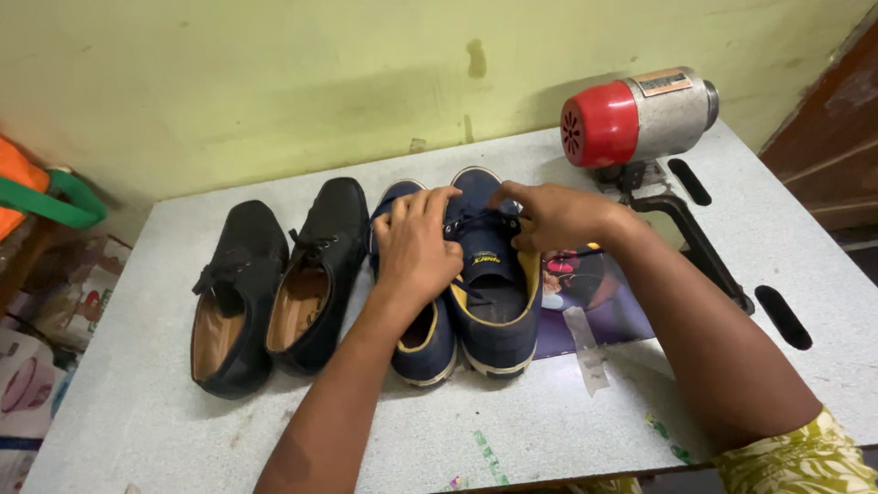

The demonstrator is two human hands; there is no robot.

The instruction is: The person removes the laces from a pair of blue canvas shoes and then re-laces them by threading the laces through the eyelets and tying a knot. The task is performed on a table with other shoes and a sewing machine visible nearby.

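Beside the right navy shoe (494, 293), the left hand (416, 247) hid most of the left navy shoe (422, 348), the right hand (553, 215) covered the laces' ends, the purple picture (594, 306) lay partly under that shoe, and the orange bag (27, 197) was cropped by the frame's left edge.

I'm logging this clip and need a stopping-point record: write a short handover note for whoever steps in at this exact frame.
Left hand: lies over the left navy sneaker, fingers at the laces of the right navy sneaker.
Right hand: pinching those laces from the other side.
Things: both navy sneakers stand side by side mid-table, toes to the wall; a pair of black lace-up shoes stands left of them, untouched.
Done: cannot tell whether any lace is tied.
Left: the lace work on the right navy sneaker looks unfinished; the left one's laces are hidden under the hand.
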